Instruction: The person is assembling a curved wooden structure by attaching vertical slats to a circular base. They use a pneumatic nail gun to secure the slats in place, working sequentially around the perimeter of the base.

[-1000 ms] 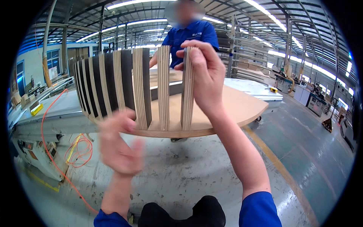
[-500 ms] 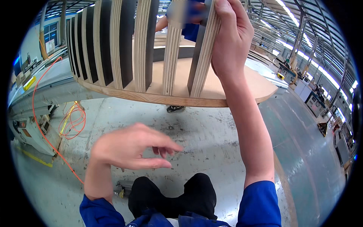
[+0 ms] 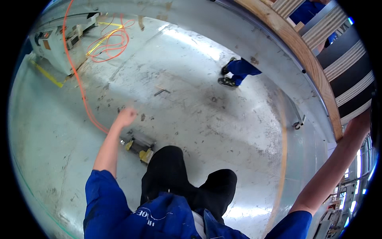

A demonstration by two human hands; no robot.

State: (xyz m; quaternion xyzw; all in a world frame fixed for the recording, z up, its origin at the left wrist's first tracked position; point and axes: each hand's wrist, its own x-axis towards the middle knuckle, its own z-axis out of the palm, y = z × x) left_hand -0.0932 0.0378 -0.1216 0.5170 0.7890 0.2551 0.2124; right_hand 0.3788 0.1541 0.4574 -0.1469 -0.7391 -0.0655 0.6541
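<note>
My left hand (image 3: 127, 116) hangs low over the floor, blurred by motion, and whether its fingers are closed does not show. Just below it on the floor lies an air tool (image 3: 138, 147) with grey and yellow parts, next to the end of an orange hose (image 3: 81, 93). My right hand (image 3: 360, 121) is up at the right rim, against the slatted wooden piece (image 3: 332, 85) with its curved wooden edge and dark-faced plywood slats. The picture's edge cuts off its fingers.
A grey bench frame (image 3: 274, 51) carries the slatted piece, with a caster (image 3: 297, 125) below. Another person's shoes (image 3: 227, 81) and blue trouser legs show beneath it. A machine (image 3: 55, 47) stands at the far left near coiled hose. A small dark angled piece (image 3: 162, 92) lies on the floor.
The view has swung down and left, so the slatted piece now sits at upper right. My left hand has dropped towards the air tool. My right hand has gone to the rim.
</note>
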